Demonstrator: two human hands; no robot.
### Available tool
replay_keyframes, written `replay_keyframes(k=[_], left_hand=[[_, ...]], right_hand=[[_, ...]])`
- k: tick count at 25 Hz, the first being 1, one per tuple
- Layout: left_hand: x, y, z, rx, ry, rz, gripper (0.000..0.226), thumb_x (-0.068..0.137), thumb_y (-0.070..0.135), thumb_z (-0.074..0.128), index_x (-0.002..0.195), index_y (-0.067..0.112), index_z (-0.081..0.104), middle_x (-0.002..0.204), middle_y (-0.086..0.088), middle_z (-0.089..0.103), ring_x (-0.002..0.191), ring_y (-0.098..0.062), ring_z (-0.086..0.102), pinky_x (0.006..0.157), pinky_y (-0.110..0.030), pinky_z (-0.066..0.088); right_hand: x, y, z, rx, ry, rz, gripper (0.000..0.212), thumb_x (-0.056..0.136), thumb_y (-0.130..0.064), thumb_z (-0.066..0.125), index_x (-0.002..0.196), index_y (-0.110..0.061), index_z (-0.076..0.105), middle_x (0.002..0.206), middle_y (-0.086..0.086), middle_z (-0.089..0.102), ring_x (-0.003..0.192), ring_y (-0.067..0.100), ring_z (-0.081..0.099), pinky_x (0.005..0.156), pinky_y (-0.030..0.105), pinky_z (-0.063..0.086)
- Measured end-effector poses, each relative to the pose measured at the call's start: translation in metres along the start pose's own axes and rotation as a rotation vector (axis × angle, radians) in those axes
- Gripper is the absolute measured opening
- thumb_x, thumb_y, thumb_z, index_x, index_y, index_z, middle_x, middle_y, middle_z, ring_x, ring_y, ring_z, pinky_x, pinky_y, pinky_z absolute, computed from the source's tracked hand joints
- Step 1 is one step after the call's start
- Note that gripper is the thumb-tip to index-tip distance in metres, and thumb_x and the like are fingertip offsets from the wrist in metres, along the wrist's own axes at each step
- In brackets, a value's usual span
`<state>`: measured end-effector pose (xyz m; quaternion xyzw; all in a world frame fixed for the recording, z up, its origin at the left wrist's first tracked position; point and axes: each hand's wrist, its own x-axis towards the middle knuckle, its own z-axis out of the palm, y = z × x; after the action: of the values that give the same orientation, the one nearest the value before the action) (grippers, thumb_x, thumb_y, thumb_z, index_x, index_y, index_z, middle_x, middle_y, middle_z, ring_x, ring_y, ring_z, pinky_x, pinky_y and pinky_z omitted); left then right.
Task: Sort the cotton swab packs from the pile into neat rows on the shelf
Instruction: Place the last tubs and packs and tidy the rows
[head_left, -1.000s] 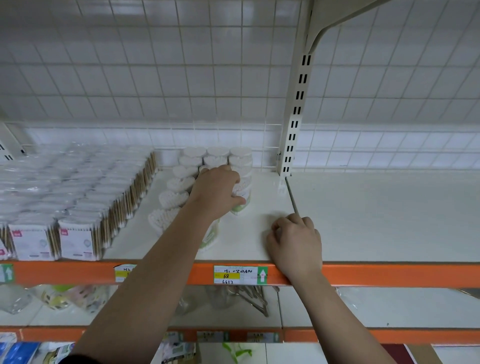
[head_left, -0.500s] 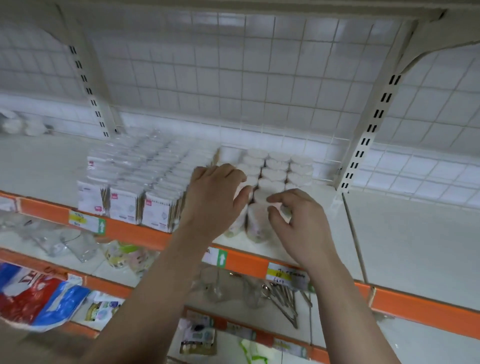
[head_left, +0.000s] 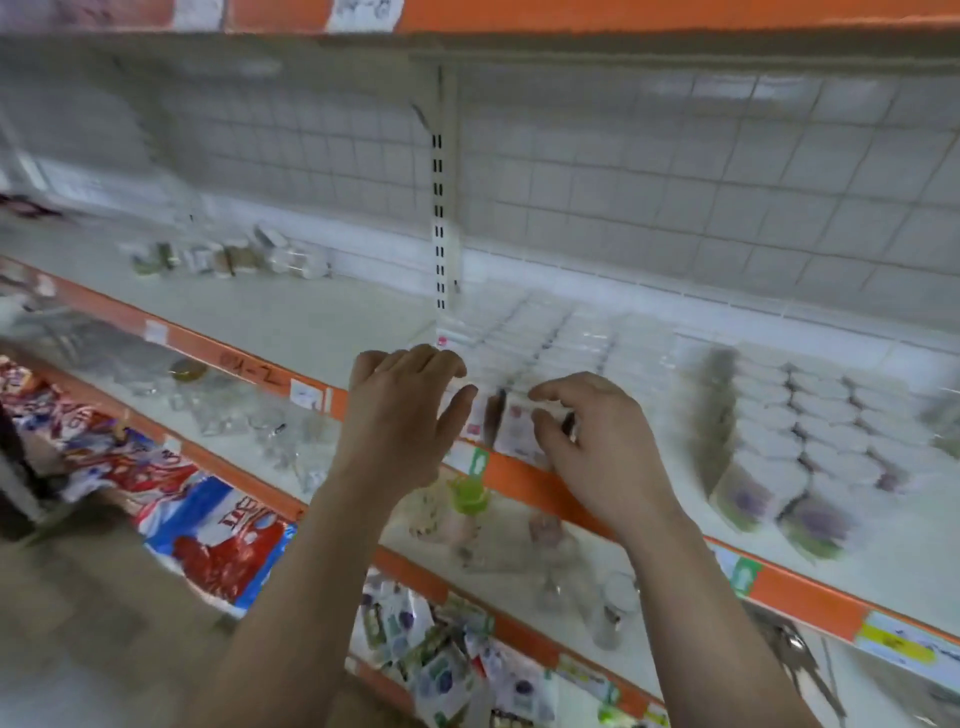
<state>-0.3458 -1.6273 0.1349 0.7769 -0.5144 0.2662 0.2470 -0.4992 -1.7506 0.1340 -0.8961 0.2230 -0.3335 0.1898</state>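
Flat cotton swab packs (head_left: 550, 353) lie in rows on the white shelf (head_left: 311, 317), blurred by camera motion. My left hand (head_left: 400, 415) is at the left end of the front row, fingers spread over the pack tops and thumb against a front pack (head_left: 470, 415). My right hand (head_left: 592, 441) is just to the right. Its fingers curl over the top of another front pack (head_left: 514, 434) and its thumb rests on that pack's face. The blur hides whether this pack is gripped. Round swab tubs (head_left: 815, 426) stand in rows further right.
An upright shelf post (head_left: 439, 218) rises behind the packs. Small jars (head_left: 228, 257) sit at the back left of the shelf. The orange shelf edge (head_left: 524, 483) carries price labels. Glassware (head_left: 608, 597) and bagged goods (head_left: 218, 530) fill the lower shelves.
The view has swung left and down, so the shelf slopes across the frame. Both hands have moved from the round tubs to the front row of flat packs.
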Motion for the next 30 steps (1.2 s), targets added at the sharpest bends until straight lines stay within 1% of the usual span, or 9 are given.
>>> replay_keyframes(k=[3, 6, 9, 12, 15, 19, 23, 27, 30], left_hand=[[-0.010, -0.069, -0.024, 0.078, -0.010, -0.022, 0.024, 0.090, 0.037, 0.047, 0.094, 0.020, 0.063, 0.085, 0.004, 0.066, 0.075, -0.023, 0.063, 0.081, -0.038, 0.038], [-0.027, -0.129, -0.043, 0.107, 0.001, -0.062, 0.025, 0.091, 0.034, 0.042, 0.089, 0.019, 0.063, 0.082, 0.004, 0.066, 0.071, -0.022, 0.062, 0.079, -0.039, 0.041], [-0.040, -0.177, -0.051, 0.128, -0.002, -0.093, 0.025, 0.093, 0.029, 0.041, 0.087, 0.017, 0.062, 0.081, 0.003, 0.066, 0.071, -0.021, 0.063, 0.081, -0.038, 0.041], [-0.046, -0.219, -0.055, 0.156, -0.032, -0.144, 0.031, 0.094, 0.034, 0.036, 0.090, 0.019, 0.063, 0.088, 0.005, 0.068, 0.077, -0.017, 0.063, 0.085, -0.036, 0.037], [-0.048, -0.269, -0.051, 0.154, -0.015, -0.178, 0.033, 0.093, 0.033, 0.036, 0.090, 0.017, 0.064, 0.089, 0.004, 0.067, 0.077, -0.017, 0.064, 0.085, -0.036, 0.038], [-0.033, -0.336, -0.039, 0.181, -0.027, -0.193, 0.032, 0.093, 0.036, 0.036, 0.091, 0.019, 0.064, 0.089, 0.005, 0.067, 0.076, -0.017, 0.063, 0.083, -0.036, 0.037], [-0.005, -0.406, -0.027, 0.173, -0.042, -0.202, 0.029, 0.093, 0.037, 0.040, 0.095, 0.020, 0.064, 0.089, 0.007, 0.066, 0.073, -0.016, 0.064, 0.082, -0.035, 0.036], [0.019, -0.460, -0.012, 0.143, -0.064, -0.234, 0.036, 0.092, 0.040, 0.036, 0.103, 0.021, 0.065, 0.096, 0.006, 0.068, 0.080, -0.017, 0.065, 0.085, -0.037, 0.037], [0.034, -0.494, 0.002, 0.101, -0.083, -0.247, 0.034, 0.093, 0.038, 0.040, 0.107, 0.020, 0.065, 0.102, 0.004, 0.068, 0.088, -0.017, 0.064, 0.088, -0.036, 0.036]], right_hand=[[0.027, -0.046, 0.050, 0.064, 0.015, -0.029, 0.020, 0.084, -0.017, 0.060, 0.101, -0.019, 0.070, 0.100, -0.002, 0.065, 0.095, 0.018, 0.058, 0.078, 0.016, 0.036], [0.049, -0.089, 0.098, 0.087, -0.012, -0.045, 0.019, 0.085, -0.017, 0.062, 0.103, -0.022, 0.068, 0.102, -0.006, 0.063, 0.101, 0.015, 0.056, 0.080, 0.020, 0.037], [0.069, -0.124, 0.140, 0.077, -0.030, -0.080, 0.017, 0.085, -0.019, 0.061, 0.100, -0.024, 0.069, 0.094, -0.012, 0.059, 0.093, 0.010, 0.054, 0.074, 0.018, 0.036], [0.089, -0.148, 0.181, 0.083, -0.062, -0.112, 0.014, 0.085, -0.019, 0.060, 0.096, -0.025, 0.068, 0.088, -0.011, 0.058, 0.087, 0.009, 0.055, 0.067, 0.012, 0.037], [0.114, -0.166, 0.223, 0.102, -0.089, -0.107, 0.012, 0.087, -0.020, 0.059, 0.094, -0.026, 0.066, 0.087, -0.009, 0.060, 0.086, 0.011, 0.055, 0.070, 0.020, 0.040], [0.161, -0.186, 0.278, 0.131, -0.082, -0.091, 0.011, 0.087, -0.022, 0.058, 0.093, -0.028, 0.066, 0.088, -0.012, 0.059, 0.087, 0.006, 0.054, 0.069, 0.009, 0.034], [0.216, -0.209, 0.332, 0.159, -0.115, -0.070, 0.011, 0.088, -0.025, 0.058, 0.096, -0.029, 0.065, 0.096, -0.015, 0.059, 0.091, 0.004, 0.052, 0.070, 0.007, 0.034], [0.264, -0.219, 0.365, 0.157, -0.103, -0.059, 0.013, 0.089, -0.026, 0.057, 0.099, -0.030, 0.065, 0.099, -0.017, 0.058, 0.093, 0.004, 0.052, 0.073, 0.014, 0.037], [0.291, -0.222, 0.390, 0.128, -0.125, -0.047, 0.014, 0.089, -0.027, 0.057, 0.101, -0.030, 0.064, 0.101, -0.015, 0.059, 0.094, 0.005, 0.053, 0.076, 0.019, 0.038]])
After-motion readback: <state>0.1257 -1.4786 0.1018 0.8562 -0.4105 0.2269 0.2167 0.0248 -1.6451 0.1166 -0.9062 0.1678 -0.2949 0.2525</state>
